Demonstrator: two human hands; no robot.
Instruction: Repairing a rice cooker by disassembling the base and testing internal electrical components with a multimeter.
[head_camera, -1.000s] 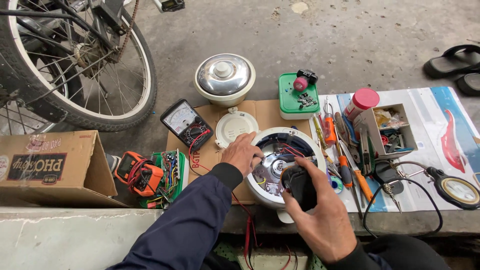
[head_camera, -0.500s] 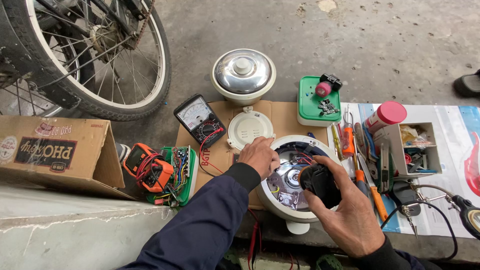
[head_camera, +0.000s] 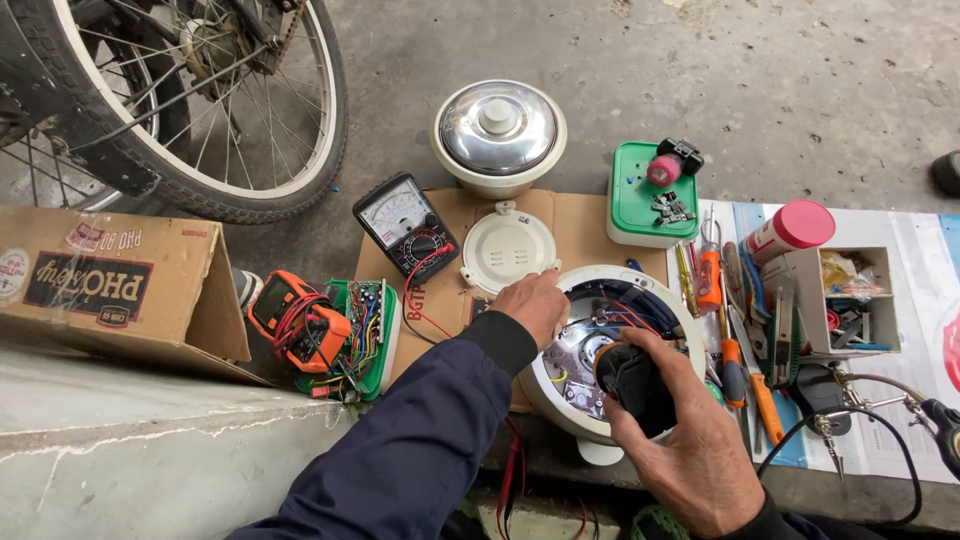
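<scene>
An upturned white round cooker body (head_camera: 560, 395) lies open on brown cardboard (head_camera: 575, 215), showing a metal plate and red and blue wires inside. My left hand (head_camera: 530, 305) rests on its upper left rim, fingers curled on the edge. My right hand (head_camera: 680, 450) is over the cooker's lower right part and grips a black roll of tape (head_camera: 635, 380). A round white cover (head_camera: 508, 250) lies just above my left hand.
A black analog meter (head_camera: 405, 225), an orange meter (head_camera: 295, 320) and a green tray with a circuit board (head_camera: 360, 330) lie left. A lidded pot (head_camera: 498, 135), a green box (head_camera: 650, 195), screwdrivers (head_camera: 735, 365), a parts box (head_camera: 840, 300), a cardboard box (head_camera: 110, 280) and a bicycle wheel (head_camera: 200, 110) surround them.
The view has shifted so the whole scene sits further right and lower. Both hands stay on the cooker, the right one still gripping the black roll.
</scene>
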